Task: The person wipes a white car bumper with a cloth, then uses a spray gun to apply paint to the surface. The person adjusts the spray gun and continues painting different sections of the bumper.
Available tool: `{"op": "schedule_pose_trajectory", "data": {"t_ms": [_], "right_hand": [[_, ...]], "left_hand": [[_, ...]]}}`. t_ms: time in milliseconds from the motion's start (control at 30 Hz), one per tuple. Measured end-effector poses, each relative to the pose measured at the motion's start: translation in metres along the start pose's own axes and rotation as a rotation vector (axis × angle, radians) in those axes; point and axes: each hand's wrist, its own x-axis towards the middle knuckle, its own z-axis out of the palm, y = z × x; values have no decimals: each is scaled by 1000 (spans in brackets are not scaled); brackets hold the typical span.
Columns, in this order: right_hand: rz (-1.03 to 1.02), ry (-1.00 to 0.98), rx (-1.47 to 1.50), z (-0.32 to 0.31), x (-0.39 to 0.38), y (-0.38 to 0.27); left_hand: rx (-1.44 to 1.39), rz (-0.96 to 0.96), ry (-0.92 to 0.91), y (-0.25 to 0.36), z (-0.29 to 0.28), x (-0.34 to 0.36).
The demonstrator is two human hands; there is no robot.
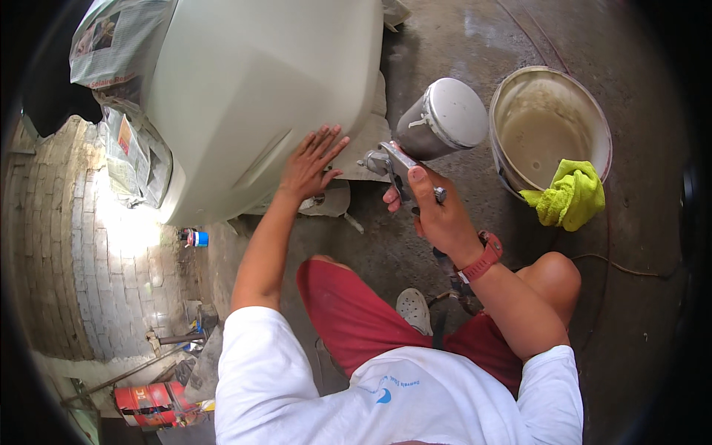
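Observation:
My left hand (313, 165) lies flat with its fingers spread on a pale grey-white car body panel (259, 74), close to the panel's lower right edge. In my right hand (437, 208) is a metal spray gun (397, 165), its handle wrapped by my fingers. The gun's round metal cup (445, 115) sits on top, tilted to the right, with its lid on. The nozzle points left, toward the panel, a short way from my left fingertips. Part of the gun's handle is hidden behind my fingers.
Right of the gun stands a bucket (504, 96) with cloudy liquid, a yellow-green cloth (569, 196) draped over its rim. Newspaper masking (122, 52) covers the panel's left side. A hose (623, 265) crosses the floor. A red drum (152, 404) lies at lower left.

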Motion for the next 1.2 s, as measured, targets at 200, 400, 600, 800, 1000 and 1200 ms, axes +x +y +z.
{"op": "schedule_pose_trajectory", "data": {"t_ms": [200,400,600,800,1000,1200], "right_hand": [[8,5,-16,6,0,1],[-6,2,-77,11,-2,0],[75,44,-61,16,-7,1],[114,34,-61,20,-6,5],[132,71,-99,19,-4,10],[120,139,-119,18,-1,18]], "left_hand": [[237,-214,316,-56,-55,-15],[154,-500,695,-136,-103,-45],[76,-381,722,-95,-45,-52],[59,-277,429,-20,8,-22],[-227,-141,42,56,42,-16],[-556,-1002,625,114,43,-7]]}}
